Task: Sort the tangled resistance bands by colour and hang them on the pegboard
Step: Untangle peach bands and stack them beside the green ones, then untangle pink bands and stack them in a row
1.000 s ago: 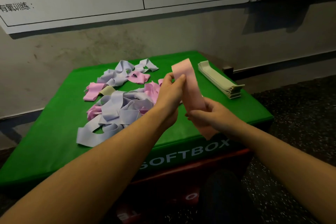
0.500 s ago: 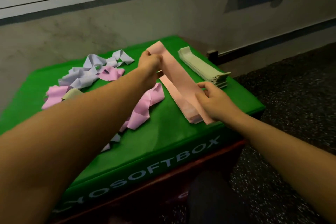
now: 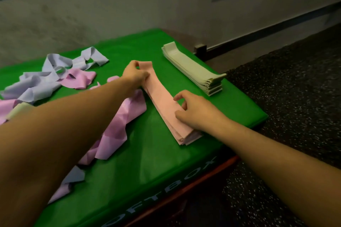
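Observation:
A salmon-pink band lies stretched flat on top of a stack of like-coloured bands on the green soft box. My left hand pinches its far end. My right hand rests fingertips on its near part, pressing it down. A neat stack of pale green bands lies to the right. A tangle of lilac bands and brighter pink bands is spread to the left, partly hidden by my left forearm. No pegboard is in view.
The box's right edge drops to a dark speckled floor. A grey wall rises behind the box. A small dark bracket sits at the wall's base.
The salmon band was held up in both hands; it has come down flat onto the stack. My view has tilted down and right, and the whiteboards have left the frame.

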Demonstrator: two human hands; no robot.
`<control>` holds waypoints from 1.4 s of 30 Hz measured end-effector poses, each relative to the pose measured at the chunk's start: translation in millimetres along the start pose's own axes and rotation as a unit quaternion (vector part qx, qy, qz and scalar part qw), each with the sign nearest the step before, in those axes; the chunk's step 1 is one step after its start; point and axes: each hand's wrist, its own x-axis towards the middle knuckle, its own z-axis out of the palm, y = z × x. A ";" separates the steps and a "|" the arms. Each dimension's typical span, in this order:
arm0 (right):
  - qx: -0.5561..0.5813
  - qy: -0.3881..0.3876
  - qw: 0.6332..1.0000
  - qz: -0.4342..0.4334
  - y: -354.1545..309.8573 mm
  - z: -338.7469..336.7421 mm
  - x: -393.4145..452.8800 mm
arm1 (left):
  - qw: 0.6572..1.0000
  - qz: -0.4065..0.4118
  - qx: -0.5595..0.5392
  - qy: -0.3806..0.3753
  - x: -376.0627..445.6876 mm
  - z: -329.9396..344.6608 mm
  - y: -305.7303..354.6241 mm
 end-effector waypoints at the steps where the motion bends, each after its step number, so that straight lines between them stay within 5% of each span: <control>1: -0.044 -0.003 0.999 -0.001 0.5 1.6 0.4 | 0.999 0.011 0.033 0.006 5.5 2.0 -8.1; 5: -0.112 -0.001 0.994 0.006 5.5 3.7 0.6 | 0.982 0.049 0.182 -0.010 24.8 -1.9 -26.8; 13: -0.102 -0.048 0.992 0.055 13.5 -5.6 -0.2 | 0.967 0.013 0.183 -0.176 39.9 -22.3 -6.5; 19: -0.132 -0.050 0.988 0.065 1.1 -3.4 1.8 | 0.947 0.009 0.246 -0.204 35.9 -19.7 8.1; 32: -0.065 -0.108 0.984 0.128 -6.1 -7.4 -1.4 | 0.983 0.139 0.068 -0.102 -13.7 -71.6 20.9; 36: -0.036 -0.054 0.996 0.069 -6.0 -10.4 -12.5 | 0.983 0.168 0.004 -0.075 -45.0 -108.9 24.7; 42: 0.017 0.001 0.999 0.030 2.4 -45.6 -32.3 | 0.972 0.137 -0.140 -0.130 -130.8 -146.8 -0.4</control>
